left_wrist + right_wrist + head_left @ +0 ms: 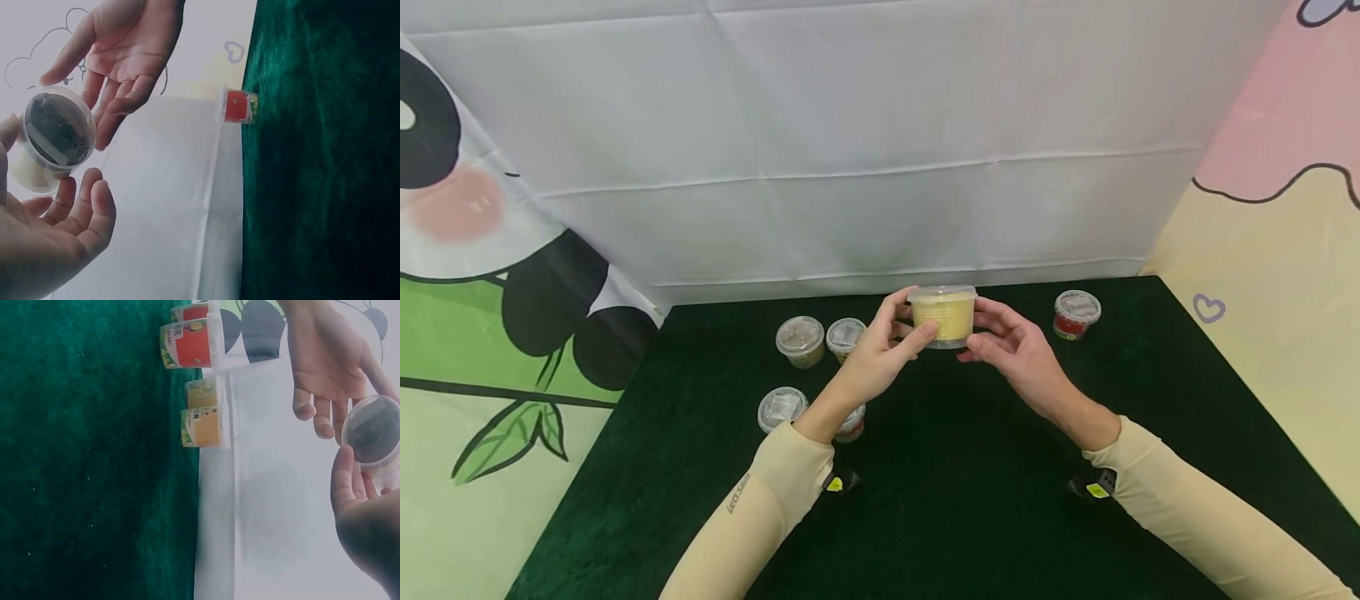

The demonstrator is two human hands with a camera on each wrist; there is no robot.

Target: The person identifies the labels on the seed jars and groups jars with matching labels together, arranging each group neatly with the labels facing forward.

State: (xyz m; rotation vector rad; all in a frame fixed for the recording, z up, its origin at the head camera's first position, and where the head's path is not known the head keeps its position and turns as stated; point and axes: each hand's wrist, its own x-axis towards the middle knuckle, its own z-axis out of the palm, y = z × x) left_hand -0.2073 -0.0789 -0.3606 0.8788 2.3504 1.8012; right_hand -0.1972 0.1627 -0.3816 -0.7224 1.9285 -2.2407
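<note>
Held up above the far middle of the dark green cloth (970,500): a small round yellow tub (943,317) with a clear lid, upright, lid upward, its short axis vertical and its labelled side turned toward the near edge. Gripped from the left by the left hand (880,354), thumb curled round the far side near the lid, fingers wrapped across the near face, so the tub sits at the fingertips rather than deep in the palm. From the right, the right hand (1011,350) with fingers loosely spread and only slightly bent, tips at or just beside the tub's right wall; whether actually pressing it, cannot tell. Seen from both wrist views, the tub's clear round end between the two palms, the right hand's fingers relaxed and open. Left of the hands, on the cloth: two clear-lidded greenish tubs (800,341) side by side near the white backdrop (865,150), two more nearer, one partly hidden under the left wrist. Far right, well apart: a red tub (1076,314), upright.
</note>
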